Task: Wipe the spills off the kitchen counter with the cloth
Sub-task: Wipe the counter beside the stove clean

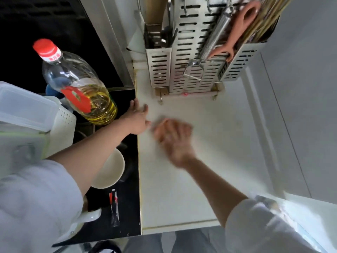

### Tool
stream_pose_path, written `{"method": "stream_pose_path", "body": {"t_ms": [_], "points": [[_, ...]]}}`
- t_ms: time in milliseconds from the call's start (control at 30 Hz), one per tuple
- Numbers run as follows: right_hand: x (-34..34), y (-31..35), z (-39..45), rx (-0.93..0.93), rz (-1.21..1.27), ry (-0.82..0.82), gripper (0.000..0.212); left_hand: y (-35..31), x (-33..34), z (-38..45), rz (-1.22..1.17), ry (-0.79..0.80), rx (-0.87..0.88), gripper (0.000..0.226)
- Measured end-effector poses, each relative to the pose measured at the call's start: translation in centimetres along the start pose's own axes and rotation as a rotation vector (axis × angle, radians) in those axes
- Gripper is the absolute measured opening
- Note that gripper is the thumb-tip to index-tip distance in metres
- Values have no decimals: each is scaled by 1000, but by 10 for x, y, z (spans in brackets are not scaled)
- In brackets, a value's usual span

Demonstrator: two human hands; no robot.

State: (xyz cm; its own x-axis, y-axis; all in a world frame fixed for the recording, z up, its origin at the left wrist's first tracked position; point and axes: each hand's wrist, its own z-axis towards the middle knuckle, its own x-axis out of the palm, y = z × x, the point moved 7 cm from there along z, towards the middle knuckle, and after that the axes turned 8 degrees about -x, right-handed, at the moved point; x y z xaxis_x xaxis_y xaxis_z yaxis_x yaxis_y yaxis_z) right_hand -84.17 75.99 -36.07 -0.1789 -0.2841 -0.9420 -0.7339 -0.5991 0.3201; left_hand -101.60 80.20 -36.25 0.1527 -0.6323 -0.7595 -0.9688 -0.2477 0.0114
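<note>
White counter (209,161): pale slab, runs near to far, right of the black hob (125,207).
Left hand (137,119): fingers straight, flat on the counter's left edge, far end.
Right hand (174,137): motion-blurred, just right of the left hand; grip can't be told.
Cloth: not discernible, maybe under the blurred hand.
Oil bottle (78,83): left, on the hob.
Utensil rack (197,52): far end.

Count: 1 oil bottle (78,84); 1 bowl (109,170); 1 utensil rack (197,57); 2 hands, left (135,119), right (175,137).
</note>
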Motion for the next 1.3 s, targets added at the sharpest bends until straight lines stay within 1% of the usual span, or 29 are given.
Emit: {"method": "stream_pose_path", "body": {"t_ms": [33,67,100,133,167,200,267,333,367,400,433,500,533,567,600,633,667,700,767,833,867,900,933,1000,1033,1133,1200,1267,1300], "points": [[20,34,-21,-253,1,162,59,-1,1,-1,12,-10,-7,70],[28,44,-39,-412,-9,277,58,-3,-1,-2,31,-25,-13,69],[25,31,-45,-487,-7,265,58,-4,-1,-6,44,-33,-10,68],[15,6,-42,-493,-14,174,57,-6,-2,-10,49,-41,6,66],[9,-28,-37,-433,-54,82,56,-10,-2,-15,48,-51,35,64],[0,-69,-32,-294,-86,9,57,-13,0,-22,44,-60,64,62],[-22,-149,-30,175,-60,-94,64,-17,6,-34,23,-72,100,60],[-29,-165,-40,588,64,-187,69,-17,14,-39,-5,-42,78,62],[-26,-142,-41,592,59,-203,69,-18,16,-38,-19,-27,59,63],[-15,-108,-40,460,40,-191,68,-20,16,-35,-25,-13,48,64],[1,-67,-40,216,40,-110,65,-20,16,-33,-31,-1,37,64],[29,15,-62,-340,0,154,60,-21,16,-32,-42,23,31,63],[36,32,-76,-540,-31,260,57,-20,17,-34,-43,28,26,64],[35,27,-82,-655,-27,292,55,-20,19,-37,-42,24,25,65],[31,11,-80,-699,-36,234,53,-19,21,-41,-39,14,21,66],[23,-10,-74,-659,-38,143,51,-18,22,-45,-39,1,20,66],[14,-39,-66,-548,-24,57,51,-17,24,-49,-44,-4,23,66],[5,-74,-57,-378,-29,-25,53,-16,26,-51,-55,-1,27,66],[-15,-131,-54,72,-10,-136,58,-15,28,-54,-104,19,35,73],[-20,-132,-61,508,79,-262,61,-13,26,-52,-142,60,30,83],[-17,-109,-63,587,110,-291,62,-13,26,-50,-149,84,32,85],[-8,-73,-61,525,127,-299,62,-13,27,-49,-145,100,37,85],[6,-31,-58,331,143,-253,61,-15,26,-45,-136,103,45,84],[37,60,-69,-166,141,-71,59,-13,24,-40,-124,99,78,84],[46,84,-80,-323,151,11,58,-9,29,-41,-125,112,92,86],[35,75,-102,-452,296,7,45,-8,34,-45,-117,102,118,89],[32,67,-121,-509,284,40,46,-12,33,-49,-114,87,141,89],[37,63,-119,-500,207,86,52,-13,30,-49,-106,75,158,85],[40,61,-105,-444,176,99,54,-13,30,-48,-100,81,161,83]]}}
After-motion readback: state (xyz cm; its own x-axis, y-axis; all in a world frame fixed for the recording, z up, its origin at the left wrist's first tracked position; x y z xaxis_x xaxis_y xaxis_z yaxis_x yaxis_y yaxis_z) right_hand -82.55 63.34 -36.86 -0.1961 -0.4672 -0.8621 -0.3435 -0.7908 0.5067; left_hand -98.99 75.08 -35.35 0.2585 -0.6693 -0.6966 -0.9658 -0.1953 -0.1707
